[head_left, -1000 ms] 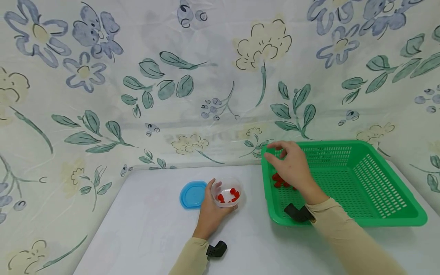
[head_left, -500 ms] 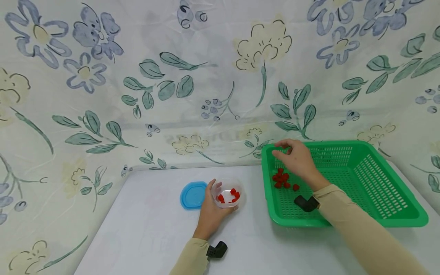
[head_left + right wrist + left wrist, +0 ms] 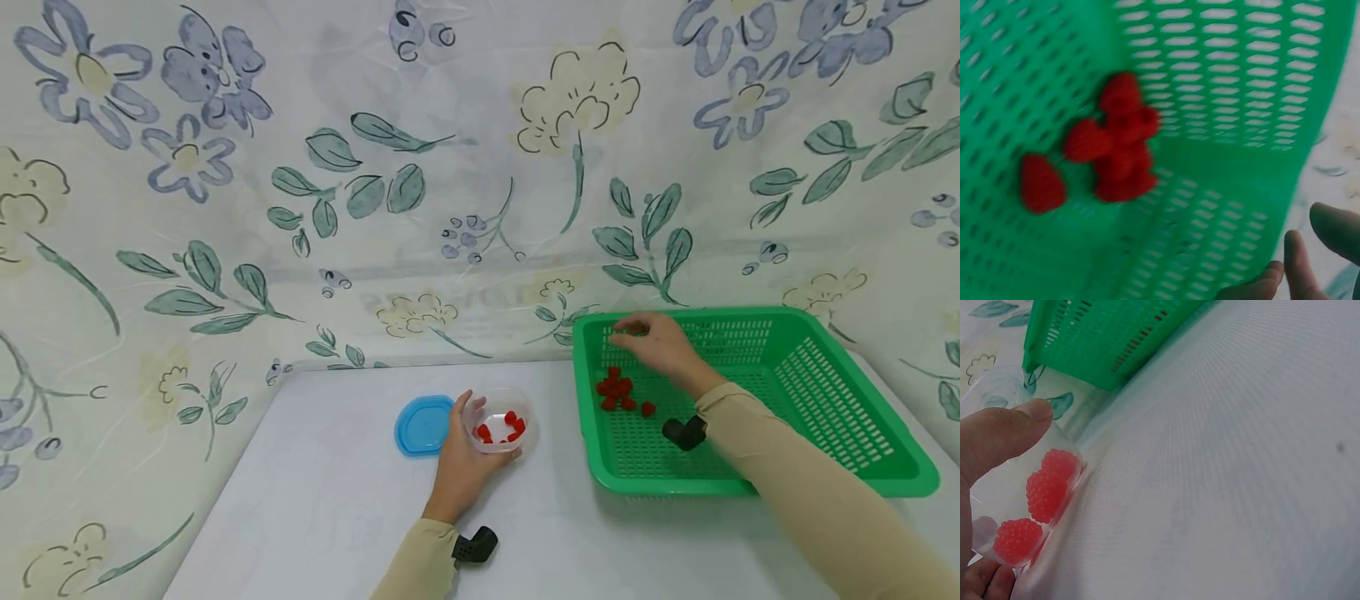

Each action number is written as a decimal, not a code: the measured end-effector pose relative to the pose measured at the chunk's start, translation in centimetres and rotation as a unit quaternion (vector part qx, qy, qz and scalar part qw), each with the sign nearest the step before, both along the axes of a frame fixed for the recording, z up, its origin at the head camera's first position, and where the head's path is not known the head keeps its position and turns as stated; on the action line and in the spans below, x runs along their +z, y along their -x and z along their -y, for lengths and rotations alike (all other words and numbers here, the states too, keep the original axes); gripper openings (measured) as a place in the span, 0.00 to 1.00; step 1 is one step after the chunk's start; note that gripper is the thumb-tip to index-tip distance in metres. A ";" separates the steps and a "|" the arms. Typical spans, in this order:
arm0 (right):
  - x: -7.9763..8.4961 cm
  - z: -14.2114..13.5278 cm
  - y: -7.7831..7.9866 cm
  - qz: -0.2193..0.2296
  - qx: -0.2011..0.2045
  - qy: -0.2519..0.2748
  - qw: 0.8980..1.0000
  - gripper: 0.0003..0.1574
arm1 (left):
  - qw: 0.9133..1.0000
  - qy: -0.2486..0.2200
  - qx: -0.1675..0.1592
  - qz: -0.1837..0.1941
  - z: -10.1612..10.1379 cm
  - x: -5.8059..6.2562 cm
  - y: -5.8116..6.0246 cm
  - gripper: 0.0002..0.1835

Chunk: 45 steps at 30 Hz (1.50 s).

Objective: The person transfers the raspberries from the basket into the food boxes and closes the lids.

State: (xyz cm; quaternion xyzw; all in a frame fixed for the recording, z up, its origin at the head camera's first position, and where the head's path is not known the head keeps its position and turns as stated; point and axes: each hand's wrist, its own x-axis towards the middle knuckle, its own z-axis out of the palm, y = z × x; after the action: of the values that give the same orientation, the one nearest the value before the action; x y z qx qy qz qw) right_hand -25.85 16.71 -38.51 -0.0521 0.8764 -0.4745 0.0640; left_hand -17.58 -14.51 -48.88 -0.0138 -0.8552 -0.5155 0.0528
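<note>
My left hand (image 3: 459, 471) grips a small clear plastic container (image 3: 497, 420) standing on the table, its fingers and thumb around the sides. Inside lie several red raspberries (image 3: 1047, 495), bumpy-skinned in the left wrist view. Over the left part of a green plastic basket (image 3: 675, 486) hovers my right hand (image 3: 663, 346), holding nothing. In the right wrist view its thumb and index finger stand apart. Below it, a cluster of red raspberries (image 3: 615, 388) rests on the basket floor, with one raspberry (image 3: 1042, 183) lying a little apart from the rest.
A blue lid (image 3: 422, 426) lies flat on the white table (image 3: 315, 500), just left of the container. Behind the table hangs a cloth (image 3: 480, 183) with a flower and leaf print. The basket's raised, slotted walls surround the raspberries on the right.
My right hand has moved right from the basket's left rim to over its inside, bringing the raspberry cluster into full view. The left hand and container have stayed put.
</note>
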 end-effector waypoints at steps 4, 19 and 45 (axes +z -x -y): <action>-0.7 -0.5 0.1 0.020 0.012 0.004 1.000 0.26 | 1.000 0.000 0.001 0.002 0.0 0.1 -0.1 0.58; -3.1 -1.8 0.5 0.120 0.053 0.011 0.991 0.29 | 1.000 -0.006 0.000 0.005 0.1 -0.2 -0.1 0.58; -4.1 -2.3 0.6 0.145 0.085 -0.059 0.984 0.25 | 1.000 -0.009 -0.005 0.006 0.1 0.0 0.0 0.58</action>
State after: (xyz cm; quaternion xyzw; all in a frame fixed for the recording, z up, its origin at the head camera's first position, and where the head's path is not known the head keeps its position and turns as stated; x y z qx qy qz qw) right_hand -26.42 18.98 -42.62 -0.0533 0.8767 -0.4174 0.2331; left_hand -17.56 -14.62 -48.92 -0.0149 -0.8509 -0.5231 0.0455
